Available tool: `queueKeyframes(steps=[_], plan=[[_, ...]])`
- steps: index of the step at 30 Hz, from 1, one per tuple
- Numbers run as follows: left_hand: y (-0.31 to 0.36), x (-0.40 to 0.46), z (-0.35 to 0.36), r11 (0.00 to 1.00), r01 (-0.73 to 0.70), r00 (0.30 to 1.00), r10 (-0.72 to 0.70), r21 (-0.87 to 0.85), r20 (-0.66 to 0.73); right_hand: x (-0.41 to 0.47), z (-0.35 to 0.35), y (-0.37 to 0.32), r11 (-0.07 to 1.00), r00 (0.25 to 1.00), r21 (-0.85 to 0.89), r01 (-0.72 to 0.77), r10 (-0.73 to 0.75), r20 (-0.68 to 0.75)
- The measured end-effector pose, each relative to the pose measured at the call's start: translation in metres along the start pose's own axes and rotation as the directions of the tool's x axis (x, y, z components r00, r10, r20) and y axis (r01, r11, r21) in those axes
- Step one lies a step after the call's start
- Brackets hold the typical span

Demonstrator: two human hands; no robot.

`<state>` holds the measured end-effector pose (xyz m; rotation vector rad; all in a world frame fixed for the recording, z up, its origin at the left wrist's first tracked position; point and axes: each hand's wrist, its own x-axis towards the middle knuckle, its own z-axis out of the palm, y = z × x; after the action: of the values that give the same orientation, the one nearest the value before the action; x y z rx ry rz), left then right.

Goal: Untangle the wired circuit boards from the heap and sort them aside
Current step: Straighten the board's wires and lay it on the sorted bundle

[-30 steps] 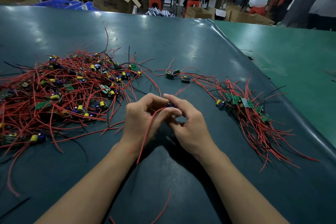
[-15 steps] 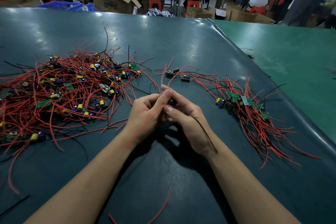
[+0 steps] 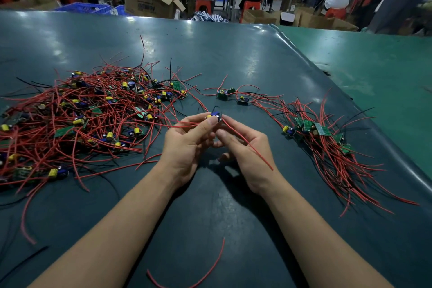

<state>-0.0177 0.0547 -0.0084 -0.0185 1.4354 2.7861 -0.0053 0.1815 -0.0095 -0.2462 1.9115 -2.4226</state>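
A tangled heap (image 3: 88,121) of small green circuit boards with red and black wires covers the left of the dark table (image 3: 233,58). A sorted bundle of boards (image 3: 322,140) lies on the right, its wires trailing toward me. Between them, my left hand (image 3: 187,147) pinches one small board (image 3: 215,116) with a blue part at its fingertips, held above the table. My right hand (image 3: 247,149) holds the same board from the right, and one of its red wires runs down across that palm. Two more boards (image 3: 231,97) lie just beyond my hands.
A loose red wire (image 3: 210,271) lies near the table's front edge between my forearms. To the right the table's raised edge (image 3: 350,100) meets a green surface (image 3: 378,72). Beyond the table stand cardboard boxes (image 3: 149,2), with seated people at benches.
My hands have lifted the board up and forward to my fingertips. A red wire that hung under my left hand now trails across my right palm.
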Motion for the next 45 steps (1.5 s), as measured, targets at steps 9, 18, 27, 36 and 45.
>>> queueKeyframes(steps=[9,18,27,36,45], plan=[[-0.003,-0.001,-0.002,0.990,0.010,0.987,-0.032,0.143,0.155,0.007,-0.011,-0.005,0.974,0.980,0.204,-0.099,0.132,-0.150],[-0.004,0.002,-0.002,0.965,-0.098,0.995,0.092,0.243,0.037,0.014,-0.013,-0.002,0.985,0.944,0.166,-0.040,0.091,-0.317],[-0.006,0.002,-0.003,0.895,-0.234,0.972,0.225,0.381,0.070,0.014,-0.012,-0.002,0.979,0.958,0.175,-0.104,0.146,-0.246],[-0.003,-0.001,0.001,0.904,-0.211,0.977,0.187,0.372,0.099,0.016,-0.015,-0.006,0.994,0.924,0.106,0.014,0.027,-0.381],[0.001,0.005,-0.006,0.945,-0.163,0.986,0.147,0.285,0.077,0.020,-0.028,-0.017,0.950,0.796,0.218,0.223,-0.048,-0.603]])
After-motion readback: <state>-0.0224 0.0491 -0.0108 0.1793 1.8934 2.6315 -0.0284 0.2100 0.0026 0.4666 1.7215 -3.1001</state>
